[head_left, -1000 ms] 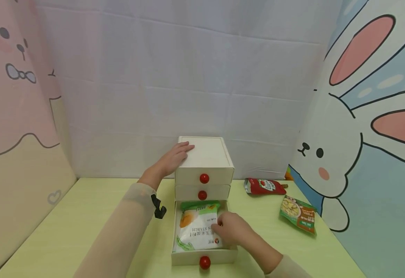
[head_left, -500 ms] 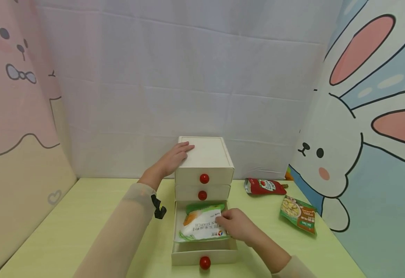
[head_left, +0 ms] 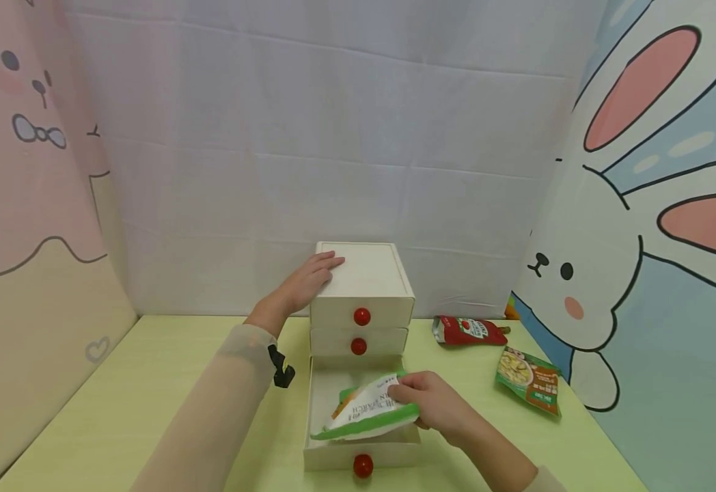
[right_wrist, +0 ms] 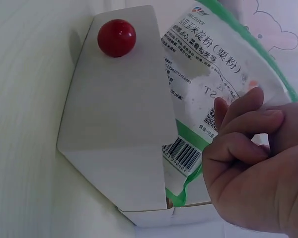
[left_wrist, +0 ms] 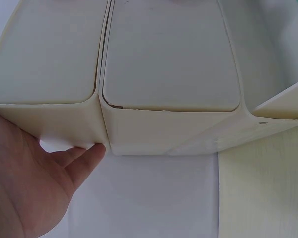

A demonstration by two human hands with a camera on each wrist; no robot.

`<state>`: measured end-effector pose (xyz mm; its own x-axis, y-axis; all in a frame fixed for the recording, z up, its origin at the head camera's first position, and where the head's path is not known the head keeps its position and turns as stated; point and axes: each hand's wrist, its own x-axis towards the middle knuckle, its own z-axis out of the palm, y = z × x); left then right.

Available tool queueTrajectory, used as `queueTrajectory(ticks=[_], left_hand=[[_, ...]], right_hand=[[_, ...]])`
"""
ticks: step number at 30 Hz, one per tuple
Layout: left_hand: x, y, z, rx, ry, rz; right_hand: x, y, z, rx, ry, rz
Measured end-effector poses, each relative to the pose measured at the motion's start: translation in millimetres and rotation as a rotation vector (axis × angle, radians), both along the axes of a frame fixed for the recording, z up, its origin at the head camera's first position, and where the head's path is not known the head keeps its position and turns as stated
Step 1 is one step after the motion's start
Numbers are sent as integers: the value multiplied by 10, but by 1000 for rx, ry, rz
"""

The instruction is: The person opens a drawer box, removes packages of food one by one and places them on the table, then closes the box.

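A white drawer cabinet [head_left: 367,268] with red round knobs stands on the table. Its bottom drawer [head_left: 395,454] is pulled out; the two above are closed. My left hand [head_left: 299,283] rests on the cabinet's top left edge, and in the left wrist view its fingers lie along the side wall. My right hand [head_left: 438,406] pinches the edge of a bag of corn starch [head_left: 367,410], white with green borders. Tilted, the bag hangs over the open drawer, its left end low near the drawer's front. The right wrist view shows the bag's printed face and barcode [right_wrist: 181,154].
To the right of the cabinet lie a red Heinz ketchup pouch [head_left: 470,331] and a green and brown food packet [head_left: 528,379]. A white curtain [head_left: 333,137] hangs behind the yellow-green table [head_left: 198,383]. Cartoon-printed panels [head_left: 585,273] border both sides.
The bag of corn starch has risen from lying in the drawer and tilted, its near edge lifted by the right hand. My left hand has kept its place on the cabinet.
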<state>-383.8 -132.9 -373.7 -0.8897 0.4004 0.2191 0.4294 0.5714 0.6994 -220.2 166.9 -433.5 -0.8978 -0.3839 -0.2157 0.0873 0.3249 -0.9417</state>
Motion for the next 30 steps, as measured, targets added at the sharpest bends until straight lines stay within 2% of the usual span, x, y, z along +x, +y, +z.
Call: queueTrajectory(ticks=[7, 16, 20, 24, 30], left_hand=[[3, -5, -10, -7, -3, 4], [18, 0, -3, 0, 2, 2], [21, -4, 1, -2, 4, 5], [27, -1, 10, 4, -1, 5], [35, -6, 13, 3, -1, 1]], right_hand=[[137, 189, 201, -63, -7, 12], [310, 585, 535, -132, 7, 6], [325, 780, 639, -146, 28, -47], [301, 982, 696, -126, 46, -137], [212, 1207, 678, -106, 74, -288]])
